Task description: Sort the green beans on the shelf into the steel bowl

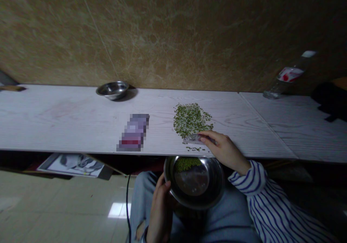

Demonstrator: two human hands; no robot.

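Note:
My left hand (159, 203) grips the rim of a steel bowl (214, 190) held on my lap just below the table's front edge. Some small green beans (186, 163) lie at the bowl's far side. My right hand (223, 149) rests on the table edge, fingers closed on a small flat pale card (192, 139). The card stands against the near side of a pile of green beans (191, 119) spread on the white table (67, 120). A few loose beans (193, 149) lie between card and edge.
A second, empty steel bowl (113, 89) sits at the back of the table by the wall. A blurred purple packet (133, 132) lies left of the beans. A plastic bottle (288, 75) leans at the right rear, beside a dark object (329, 100). A magazine (73, 164) lies under the table.

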